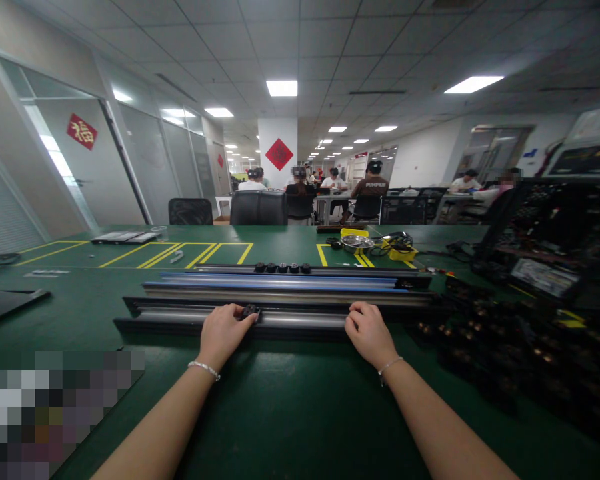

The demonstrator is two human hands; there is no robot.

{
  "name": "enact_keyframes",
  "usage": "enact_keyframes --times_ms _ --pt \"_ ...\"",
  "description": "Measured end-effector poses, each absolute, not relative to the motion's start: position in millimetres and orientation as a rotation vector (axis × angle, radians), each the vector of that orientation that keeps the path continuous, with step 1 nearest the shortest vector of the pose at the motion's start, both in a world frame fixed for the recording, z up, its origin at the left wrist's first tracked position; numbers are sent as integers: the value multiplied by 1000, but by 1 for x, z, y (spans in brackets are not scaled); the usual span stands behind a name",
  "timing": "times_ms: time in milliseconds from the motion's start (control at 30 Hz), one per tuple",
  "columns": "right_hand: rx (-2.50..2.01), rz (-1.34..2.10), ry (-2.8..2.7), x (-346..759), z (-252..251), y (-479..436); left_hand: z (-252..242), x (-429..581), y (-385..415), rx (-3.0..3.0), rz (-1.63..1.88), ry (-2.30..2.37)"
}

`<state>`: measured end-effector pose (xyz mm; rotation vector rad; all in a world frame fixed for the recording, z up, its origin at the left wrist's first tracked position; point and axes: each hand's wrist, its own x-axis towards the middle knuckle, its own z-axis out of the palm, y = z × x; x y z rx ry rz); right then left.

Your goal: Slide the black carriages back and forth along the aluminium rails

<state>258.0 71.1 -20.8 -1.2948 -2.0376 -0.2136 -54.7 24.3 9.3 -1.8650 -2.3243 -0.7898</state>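
Note:
A long black-edged metal rail [300,321] with a silvery channel lies crosswise on the green table in front of me. My left hand [224,328] pinches a small round black part [251,311] over this rail, thumb in front and fingers behind. Further right, my right hand [369,327] has its fingers curled closed over the rail near its right portion; the fingertips are partly hidden. Behind it lie more rails, one with blue strips [280,282]. Several small round black parts [283,268] stand in a row on the farthest rail.
On the right is a dark heap of black parts [495,333], blurred. A metal dish [357,243], yellow objects [401,252] and cables lie at the back. A black flat panel [10,307] is at left. Yellow tape marks the table. People sit at tables beyond.

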Motion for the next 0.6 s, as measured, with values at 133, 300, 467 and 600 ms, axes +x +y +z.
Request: enact_keyframes --times_ms 133,300,467,600 --pt "-1311 -208 -2041 258 -21 72 10 -52 24 -1878 -793 -2320" --pt "-1308 -204 -2034 258 -22 72 11 -52 23 -1883 -799 -2328" --pt "-1301 -223 -2034 259 -23 72 10 -51 23 -1904 -832 -2299" --pt "-1289 -233 -2032 259 -24 73 9 -49 24 -1922 -856 -2290"
